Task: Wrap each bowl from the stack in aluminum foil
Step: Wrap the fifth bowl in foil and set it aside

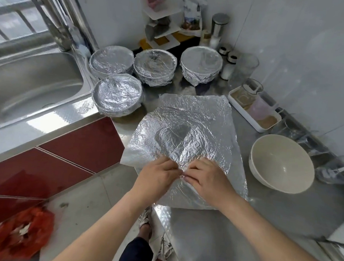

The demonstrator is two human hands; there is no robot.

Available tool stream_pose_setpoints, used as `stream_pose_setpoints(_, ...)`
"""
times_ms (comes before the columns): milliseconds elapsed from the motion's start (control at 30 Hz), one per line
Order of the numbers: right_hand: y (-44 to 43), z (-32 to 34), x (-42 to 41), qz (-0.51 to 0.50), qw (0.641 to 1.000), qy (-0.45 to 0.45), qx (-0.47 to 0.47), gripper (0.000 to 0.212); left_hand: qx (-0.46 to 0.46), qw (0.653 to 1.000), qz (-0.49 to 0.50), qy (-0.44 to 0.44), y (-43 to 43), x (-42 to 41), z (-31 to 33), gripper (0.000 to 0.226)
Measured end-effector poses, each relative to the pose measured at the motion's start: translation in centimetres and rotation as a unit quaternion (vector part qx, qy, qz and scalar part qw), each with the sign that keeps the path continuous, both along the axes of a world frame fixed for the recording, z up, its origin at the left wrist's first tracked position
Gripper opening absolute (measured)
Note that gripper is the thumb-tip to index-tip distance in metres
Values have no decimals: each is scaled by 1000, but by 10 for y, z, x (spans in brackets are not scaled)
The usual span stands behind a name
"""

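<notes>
**Q:** Where does the foil sheet (188,135) lie?
**A:** It lies crumpled on the steel counter (261,223), running from the near-left edge toward the middle. Its left corner overhangs that edge. The centre of the sheet bulges, and what lies under it cannot be told.

**Q:** How are the hands set?
**A:** The left hand (155,179) and the right hand (206,179) meet at the sheet's near border, fingertips touching. Each has curled fingers and pinches a small fold of foil between thumb and fingers.

**Q:** Which bowl is unwrapped?
**A:** One bare bowl (282,164), cream-coloured and upright. It stands just beside the sheet's right border, toward the counter's wall-side edge.

**Q:** And the wrapped ones?
**A:** Three wrapped bowls (154,66) stand in a row along the counter's far edge. A fourth wrapped bowl (117,94) stands in front of the row at the left, by the edge shared with the sink (31,80).

**Q:** What else stands close by?
**A:** A white tray (252,112) lies along the wall-side edge, between the bare bowl and the row.
</notes>
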State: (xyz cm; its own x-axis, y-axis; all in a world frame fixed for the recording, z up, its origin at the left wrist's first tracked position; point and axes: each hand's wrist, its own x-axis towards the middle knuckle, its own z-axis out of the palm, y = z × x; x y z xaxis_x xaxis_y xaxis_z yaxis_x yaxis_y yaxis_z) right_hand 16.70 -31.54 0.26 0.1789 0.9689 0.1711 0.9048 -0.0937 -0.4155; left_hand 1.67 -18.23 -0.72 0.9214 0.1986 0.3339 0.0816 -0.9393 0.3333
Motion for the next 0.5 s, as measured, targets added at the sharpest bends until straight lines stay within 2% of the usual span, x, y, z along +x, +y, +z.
stream_pose_setpoints(200,3,-4,-1,47,991,-117,40,7,-9,1000,2,-11,-1,-1,-4,15)
stream_pose_setpoints(367,3,-9,-5,55,984,-156,65,8,-58,998,23,10,-7,-2,2,19)
stream_pose_setpoints(500,3,-13,-6,48,981,-170,81,13,-36,999,39,4,-9,0,1,31)
